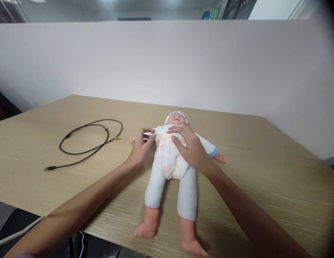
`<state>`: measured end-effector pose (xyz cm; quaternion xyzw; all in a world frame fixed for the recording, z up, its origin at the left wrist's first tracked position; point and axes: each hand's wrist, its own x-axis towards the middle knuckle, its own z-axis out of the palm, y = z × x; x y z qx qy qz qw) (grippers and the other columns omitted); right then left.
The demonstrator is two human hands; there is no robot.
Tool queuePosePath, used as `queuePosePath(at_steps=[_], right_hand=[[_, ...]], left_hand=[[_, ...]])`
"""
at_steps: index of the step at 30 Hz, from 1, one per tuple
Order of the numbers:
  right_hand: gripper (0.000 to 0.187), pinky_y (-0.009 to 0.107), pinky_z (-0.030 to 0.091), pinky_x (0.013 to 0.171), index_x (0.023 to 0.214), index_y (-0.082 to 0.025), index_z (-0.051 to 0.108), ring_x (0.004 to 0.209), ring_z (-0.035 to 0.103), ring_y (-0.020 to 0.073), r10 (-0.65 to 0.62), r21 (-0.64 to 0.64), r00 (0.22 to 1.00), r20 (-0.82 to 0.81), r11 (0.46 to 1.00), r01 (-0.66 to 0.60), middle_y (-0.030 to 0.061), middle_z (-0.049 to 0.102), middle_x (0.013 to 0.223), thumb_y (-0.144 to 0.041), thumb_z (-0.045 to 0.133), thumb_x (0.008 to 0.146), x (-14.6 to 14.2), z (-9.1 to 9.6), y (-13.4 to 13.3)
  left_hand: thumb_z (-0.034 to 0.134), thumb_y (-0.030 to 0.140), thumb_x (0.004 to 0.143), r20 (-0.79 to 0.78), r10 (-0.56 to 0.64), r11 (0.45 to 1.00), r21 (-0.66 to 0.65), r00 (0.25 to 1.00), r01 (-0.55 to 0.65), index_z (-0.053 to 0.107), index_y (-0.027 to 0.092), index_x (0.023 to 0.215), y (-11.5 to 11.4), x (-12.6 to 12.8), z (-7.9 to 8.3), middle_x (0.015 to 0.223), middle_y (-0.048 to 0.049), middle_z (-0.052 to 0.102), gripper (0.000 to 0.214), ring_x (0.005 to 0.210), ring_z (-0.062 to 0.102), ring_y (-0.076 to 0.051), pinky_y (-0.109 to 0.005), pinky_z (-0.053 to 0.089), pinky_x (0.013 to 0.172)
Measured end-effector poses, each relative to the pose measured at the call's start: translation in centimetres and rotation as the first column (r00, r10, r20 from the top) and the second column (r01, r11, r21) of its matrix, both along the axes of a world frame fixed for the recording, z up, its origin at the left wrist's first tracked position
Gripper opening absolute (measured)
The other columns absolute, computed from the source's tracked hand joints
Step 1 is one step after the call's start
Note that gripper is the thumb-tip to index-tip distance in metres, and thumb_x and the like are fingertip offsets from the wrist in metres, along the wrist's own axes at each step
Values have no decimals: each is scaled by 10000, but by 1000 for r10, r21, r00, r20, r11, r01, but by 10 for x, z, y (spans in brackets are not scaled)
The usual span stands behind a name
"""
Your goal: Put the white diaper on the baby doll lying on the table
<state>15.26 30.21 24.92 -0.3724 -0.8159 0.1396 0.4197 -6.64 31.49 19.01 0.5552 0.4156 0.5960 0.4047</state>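
A baby doll (pixel 154 191) lies on its back on the table, head away from me and bare feet toward me. It wears a white suit with blue cuffs, a white printed cap (pixel 171 114), and a white diaper (pixel 170 161) with orange markings around its waist. My left hand (pixel 141 147) is at the doll's side by its waist, fingers bent, thumb and fingertips apart. Over the other side of the belly hovers my right hand (pixel 192 148), its fingers curved and spread, partly hiding the diaper's front. Whether either hand touches the cloth, I cannot tell.
A black cable (pixel 75 153) with a plug lies in loops on the left of the wooden table (pixel 263 172). Behind the table rises a white partition (pixel 145 61). A white cable (pixel 18 232) runs below the table's near left edge.
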Motion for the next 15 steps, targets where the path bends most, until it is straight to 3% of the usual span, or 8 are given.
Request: queuePosePath(at_steps=[2,4,5,7,8,10,12,15], right_hand=[[174,502,553,1049,1123,-306,698,1159,709,301,0,-57,1000,2,998,0,59,770,1159,-344,530,1092,-7,9,-42],[163,452,584,901,1028,-315,678,982,724,269,91,-147,993,79,986,-79,45,761,1013,-350,535,1097,-13,10,-90],[177,436,586,872,1022,-314,675,961,719,256,164,-207,978,129,969,-136,42,758,1008,-330,519,1103,-15,7,-112],[214,418,586,836,976,-297,655,935,709,245,270,-282,933,237,938,-200,50,748,987,-291,487,1110,-13,-6,-146],[200,407,584,799,975,-288,651,923,707,244,276,-301,925,263,934,-193,54,747,981,-284,497,1103,-10,-15,-157],[189,395,568,758,956,-279,652,906,707,242,222,-331,932,288,936,-121,51,742,966,-255,514,1083,3,-33,-166],[206,391,556,741,945,-276,652,861,707,238,113,-326,957,266,945,-21,44,732,927,-263,499,1082,21,-47,-161],[193,383,542,680,1007,-280,675,730,684,227,-56,-339,976,211,932,127,35,732,877,-373,524,1084,47,-55,-143]], left_hand=[[683,434,1040,-188,-48,993,97,981,67,649,269,1119,-41,-9,17,1214,-50,692,187,987,625,-214,-364,480,885],[608,390,1081,-365,-198,966,83,910,244,670,280,1078,-83,-18,27,1093,-47,716,126,966,624,-236,-390,477,876],[585,357,1088,-445,-307,931,45,841,363,677,294,1108,-101,-23,28,1093,-46,728,114,985,630,-246,-405,482,900],[582,335,1079,-600,-406,877,-44,690,478,681,326,1175,-126,-29,24,1133,-41,743,138,1066,625,-269,-436,470,972],[583,343,1077,-648,-408,871,-67,643,486,684,330,1177,-132,-30,19,1140,-42,749,143,1092,623,-279,-447,460,991],[586,387,1073,-707,-326,912,-60,628,406,689,316,1143,-133,-30,9,1091,-47,755,143,1075,629,-292,-454,447,979],[601,460,1065,-745,-206,959,-25,634,282,682,300,1142,-123,-27,2,969,-37,747,196,981,647,-292,-460,432,959],[635,602,1031,-804,-87,984,23,588,178,653,276,1149,-104,-18,0,781,5,704,348,816,660,-276,-471,407,959]])
